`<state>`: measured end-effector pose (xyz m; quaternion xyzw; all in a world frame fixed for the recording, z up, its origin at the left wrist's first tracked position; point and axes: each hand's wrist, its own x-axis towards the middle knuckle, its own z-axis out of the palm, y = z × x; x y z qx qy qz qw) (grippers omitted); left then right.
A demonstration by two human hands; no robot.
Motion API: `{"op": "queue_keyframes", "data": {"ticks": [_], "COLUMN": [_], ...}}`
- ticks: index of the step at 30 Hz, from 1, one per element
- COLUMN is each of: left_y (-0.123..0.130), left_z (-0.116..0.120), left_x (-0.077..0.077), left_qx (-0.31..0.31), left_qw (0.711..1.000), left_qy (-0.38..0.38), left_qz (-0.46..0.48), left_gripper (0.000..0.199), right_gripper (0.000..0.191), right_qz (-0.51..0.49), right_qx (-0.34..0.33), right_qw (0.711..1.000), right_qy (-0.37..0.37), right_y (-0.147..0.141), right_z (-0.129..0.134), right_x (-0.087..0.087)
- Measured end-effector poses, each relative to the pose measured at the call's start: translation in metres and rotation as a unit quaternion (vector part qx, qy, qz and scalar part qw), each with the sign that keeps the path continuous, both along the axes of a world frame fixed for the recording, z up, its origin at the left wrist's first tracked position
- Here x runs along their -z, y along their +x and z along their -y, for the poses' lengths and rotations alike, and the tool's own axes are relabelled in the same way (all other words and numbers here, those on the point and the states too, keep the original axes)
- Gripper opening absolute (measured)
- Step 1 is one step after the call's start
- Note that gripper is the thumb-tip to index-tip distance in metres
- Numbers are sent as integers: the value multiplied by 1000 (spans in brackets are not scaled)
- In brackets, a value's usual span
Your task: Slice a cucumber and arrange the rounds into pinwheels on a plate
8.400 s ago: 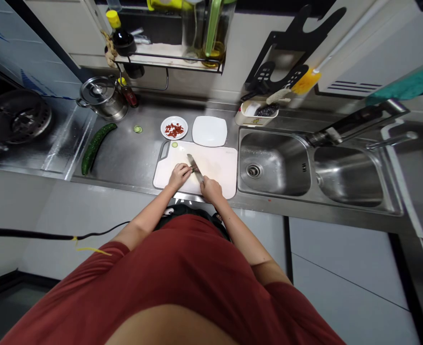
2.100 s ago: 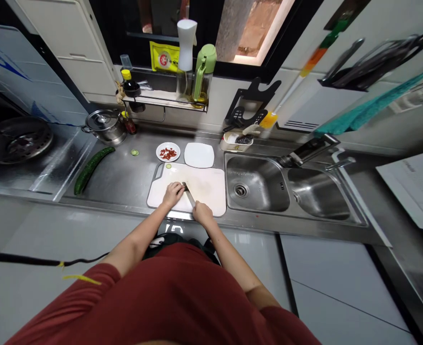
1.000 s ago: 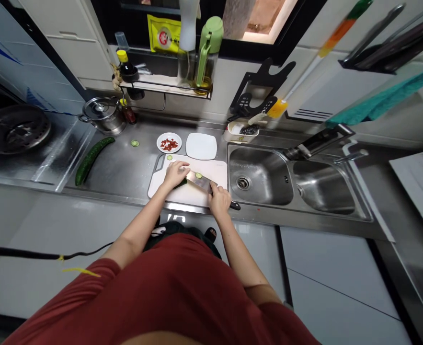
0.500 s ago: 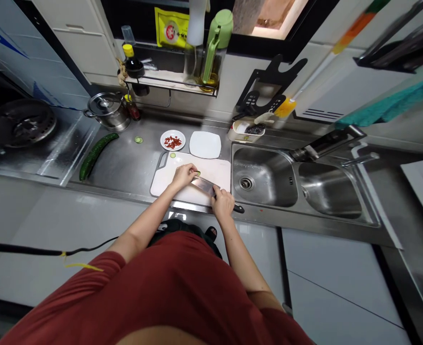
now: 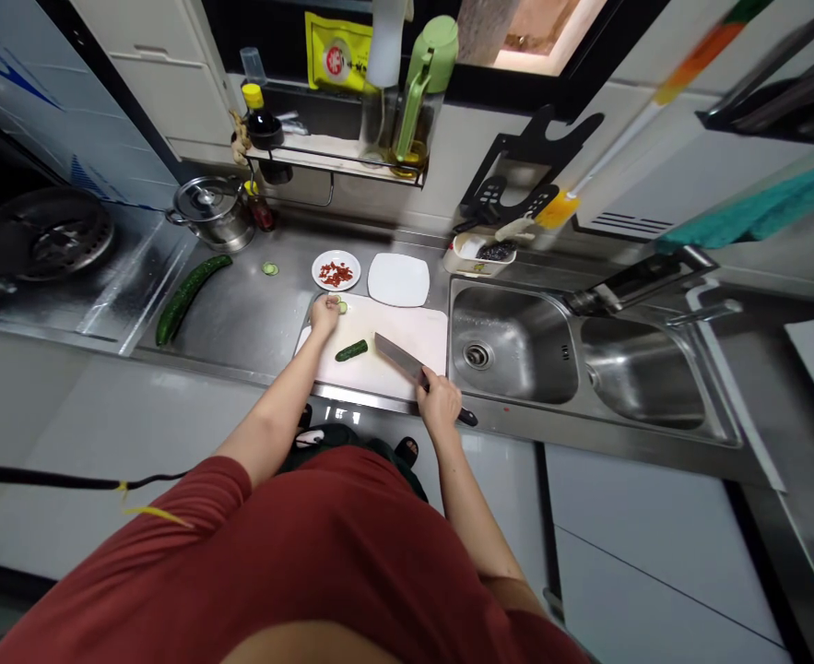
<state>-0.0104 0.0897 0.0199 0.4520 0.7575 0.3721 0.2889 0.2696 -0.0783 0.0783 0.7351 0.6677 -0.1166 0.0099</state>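
Note:
My right hand is wrapped round the black handle of a cleaver, whose blade lies over the white cutting board. Left of the blade, a short green cucumber piece rests on the board. At the board's upper left corner, my left hand has its fingers closed beside pale cucumber slices; whether it grips one is too small to tell. Behind the board stand a round plate of chopped red pieces and a bare white square plate.
A long cucumber and small slices lie on the steel counter at the left, near a lidded pot. The double sink adjoins the board's right side. Above hangs a rack with bottles.
My left hand has moved up and left, leaving the cucumber piece on the board. My right hand and the cleaver have shifted slightly right and down, away from that piece.

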Motion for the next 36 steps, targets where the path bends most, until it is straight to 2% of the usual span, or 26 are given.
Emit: {"op": "queue_keyframes", "data": {"ticks": [4, 9, 16, 21, 26, 31, 36], "left_y": [-5, -8, -12, -11, -11, -14, -10], "left_z": [-16, -24, -26, -20, -19, -16, 6], "left_x": [0, 2, 7, 9, 9, 10, 9], "left_qx": [-12, 1, 74, 90, 98, 65, 7], "left_qw": [998, 993, 977, 971, 971, 978, 984], "left_qy": [-22, -24, 19, 29, 31, 52, 103], "left_qz": [-60, -114, -198, -217, -214, -191, -144], "left_gripper": [19, 19, 18, 21, 21, 20, 22], "right_gripper": [43, 40, 38, 39, 38, 36, 35], "right_qz": [-6, -20, -25, -19, -27, -44, -65], "right_qx": [13, 20, 29, 24, 24, 27, 37], "right_qw": [1000, 999, 999, 1000, 999, 998, 996], "right_qy": [1, 14, 13, -1, 16, 38, 40], "right_y": [0, 4, 5, 4, 4, 4, 2], "right_z": [-1, -1, -5, -7, -8, -10, -10], "right_x": [1, 6, 10, 10, 13, 19, 19]}}
